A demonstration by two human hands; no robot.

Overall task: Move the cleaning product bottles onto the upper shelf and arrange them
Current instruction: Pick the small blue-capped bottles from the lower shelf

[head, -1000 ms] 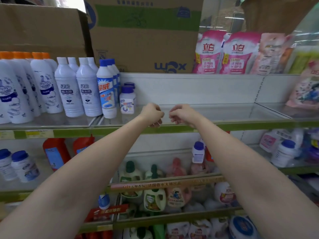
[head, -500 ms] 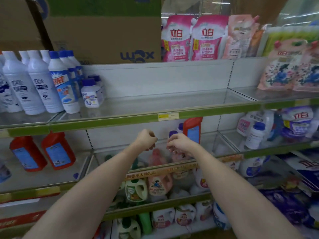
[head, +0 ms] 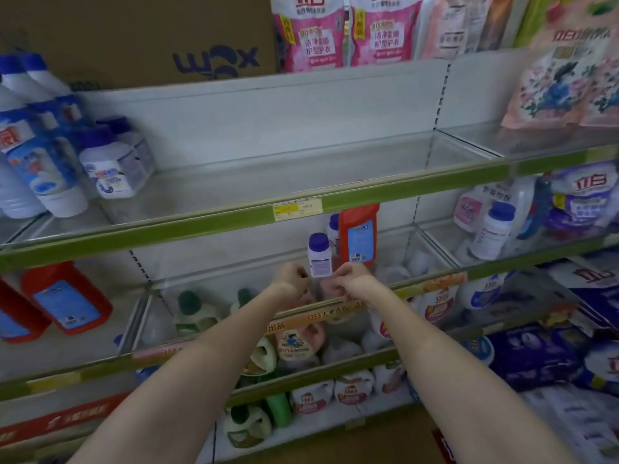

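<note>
A small white bottle with a blue cap [head: 320, 255] stands on the second shelf beside a red bottle with a blue label [head: 358, 234]. My left hand [head: 291, 277] and my right hand [head: 348, 279] hover just in front of them, fingers curled, holding nothing. The upper shelf [head: 254, 189] has a bare middle stretch, with white squat bottles [head: 110, 167] and tall white bottles [head: 43, 172] at its left end.
Red bottles [head: 63, 298] stand at the left of the second shelf. White bottles and purple packs [head: 495, 229] fill its right bay. Green and pink detergent jugs [head: 294, 343] crowd the lower shelves. Pink refill pouches [head: 308, 31] and a cardboard box [head: 150, 38] sit on top.
Both hands dropped from the upper shelf's front edge to the second shelf, close to the small white bottle. The camera view swung right and down.
</note>
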